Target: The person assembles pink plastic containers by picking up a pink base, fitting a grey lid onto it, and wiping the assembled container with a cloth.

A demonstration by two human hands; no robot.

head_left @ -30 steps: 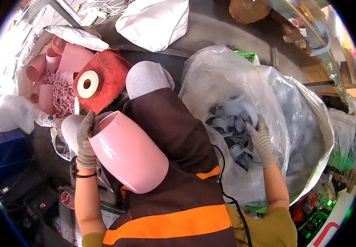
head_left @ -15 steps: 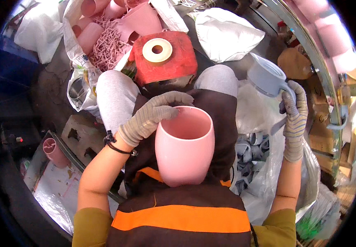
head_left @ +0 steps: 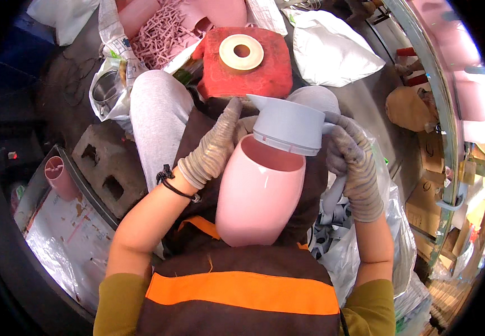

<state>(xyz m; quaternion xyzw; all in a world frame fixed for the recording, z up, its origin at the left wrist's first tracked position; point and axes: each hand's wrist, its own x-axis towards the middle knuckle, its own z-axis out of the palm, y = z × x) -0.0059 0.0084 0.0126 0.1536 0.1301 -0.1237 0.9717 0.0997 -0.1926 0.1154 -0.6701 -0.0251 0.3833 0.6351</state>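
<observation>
In my lap a pink, barrel-shaped jug body point(head_left: 258, 203) stands tilted, its wide opening facing up. My gloved left hand point(head_left: 215, 147) holds it by the far left side of the rim; some of the fingers are hidden behind it. A grey-blue spouted jug top with a handle point(head_left: 290, 122) hovers at the far part of that opening, its spout to the left. My gloved right hand point(head_left: 355, 167) grips this top by the handle. Whether the top touches the rim, I cannot tell.
A red block with a tape roll point(head_left: 241, 52) stands beyond my knees. Pink parts fill a sack point(head_left: 166, 33) at the far left. Grey parts lie in a clear bag point(head_left: 336, 227) on the right. A concrete block point(head_left: 109, 168) sits left, and a metal-framed rack point(head_left: 448, 140) stands right.
My right hand has brought the grey top leftward from the right side to the pink opening. My left hand has shifted along the rim, and the jug body has tilted. The view has moved too.
</observation>
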